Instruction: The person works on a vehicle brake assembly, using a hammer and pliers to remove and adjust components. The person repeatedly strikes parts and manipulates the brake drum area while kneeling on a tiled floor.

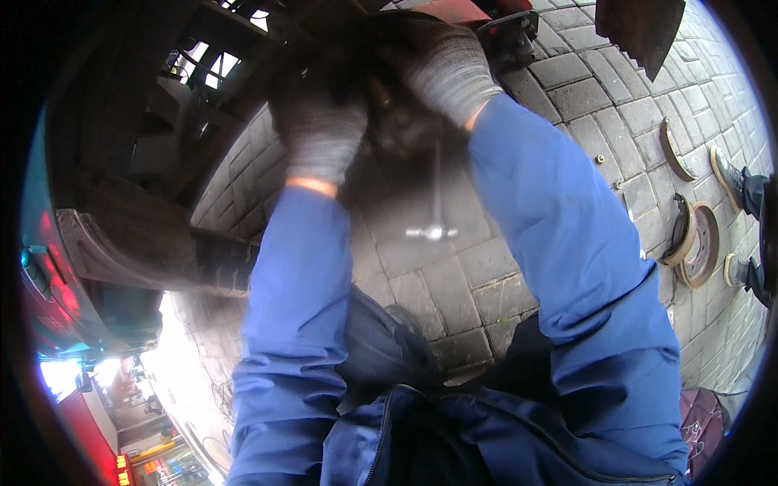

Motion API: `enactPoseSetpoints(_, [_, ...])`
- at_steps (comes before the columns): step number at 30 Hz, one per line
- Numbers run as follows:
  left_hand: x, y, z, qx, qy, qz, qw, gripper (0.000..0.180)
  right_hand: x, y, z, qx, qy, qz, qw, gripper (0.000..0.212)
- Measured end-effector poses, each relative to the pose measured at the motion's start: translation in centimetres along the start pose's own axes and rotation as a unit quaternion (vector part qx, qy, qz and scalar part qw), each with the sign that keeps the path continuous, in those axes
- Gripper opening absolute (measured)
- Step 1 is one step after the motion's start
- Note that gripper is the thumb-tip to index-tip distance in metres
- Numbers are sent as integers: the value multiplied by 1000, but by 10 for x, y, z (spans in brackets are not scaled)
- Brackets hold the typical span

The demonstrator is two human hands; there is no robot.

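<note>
Both my hands wear grey knit gloves and reach up into a dark, shadowed assembly [397, 121] on the underside of a vehicle. My left hand [324, 125] is on its left side, and my right hand [454, 73] is up at its upper right. Shadow and blur hide the fingers of both, so what they grip does not show. Between my forearms is a T-shaped metal tool [433, 232] with a shiny crosspiece and a thin shaft running up toward the assembly; whether it hangs or lies on the paving is unclear.
Curved brake shoes [675, 151] and a round, rusty ring-shaped part [707, 243] lie on the brick paving [559, 71] at right, near small nuts [600, 159]. Another person's shoes [727, 180] stand at the right edge. A dark vehicle beam [146, 251] spans the left.
</note>
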State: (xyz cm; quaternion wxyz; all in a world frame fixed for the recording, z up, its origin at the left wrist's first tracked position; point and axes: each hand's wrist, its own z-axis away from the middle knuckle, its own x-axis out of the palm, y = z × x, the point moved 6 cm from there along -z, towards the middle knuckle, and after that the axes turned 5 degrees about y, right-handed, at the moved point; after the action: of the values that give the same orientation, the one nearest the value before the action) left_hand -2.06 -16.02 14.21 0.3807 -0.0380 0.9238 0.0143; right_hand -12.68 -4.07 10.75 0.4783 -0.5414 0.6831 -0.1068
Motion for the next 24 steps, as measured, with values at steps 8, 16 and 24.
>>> enactPoseSetpoints(8, [32,-5,-17,30,-63,-117,991,59,-1,-3,-3,-58,35,-5,998,35])
enactPoseSetpoints(16, [64,-34,-16,5,-138,-128,982,62,-78,129,54,138,-25,9,990,40])
enactPoseSetpoints(24, [32,5,-21,48,33,-6,998,38,-21,184,392,82,-614,264,739,40])
